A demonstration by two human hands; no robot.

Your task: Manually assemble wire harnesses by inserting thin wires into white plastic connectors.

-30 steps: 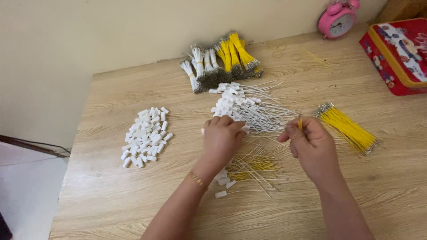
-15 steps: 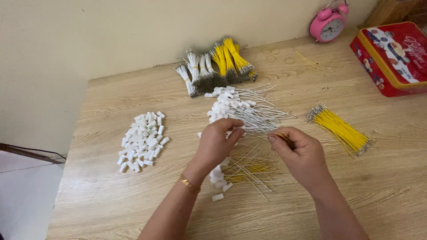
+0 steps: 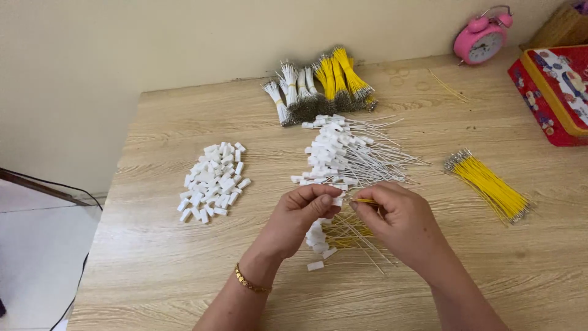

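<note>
My left hand (image 3: 301, 216) pinches a small white plastic connector (image 3: 337, 201) above the wooden table (image 3: 153, 257). My right hand (image 3: 395, 222) holds a thin yellow wire (image 3: 365, 200) by its end, its tip right at the connector. Under both hands lies a small heap of finished connectors with yellow and white wires (image 3: 343, 239). Just beyond the hands sits a bigger heap of connectors with white wires (image 3: 343, 156). A gold bracelet (image 3: 248, 282) is on my left wrist.
A pile of loose white connectors (image 3: 213, 181) lies at the left. A loose bundle of yellow wires (image 3: 490, 187) lies at the right. Tied bundles of white and yellow wires (image 3: 321, 86) sit at the back, with a pink alarm clock (image 3: 481, 40) and a red tin (image 3: 554, 92) at the far right.
My right hand has come in from the right with a yellow wire and met the left hand. The left hand has dropped a little toward me, now holding a connector.
</note>
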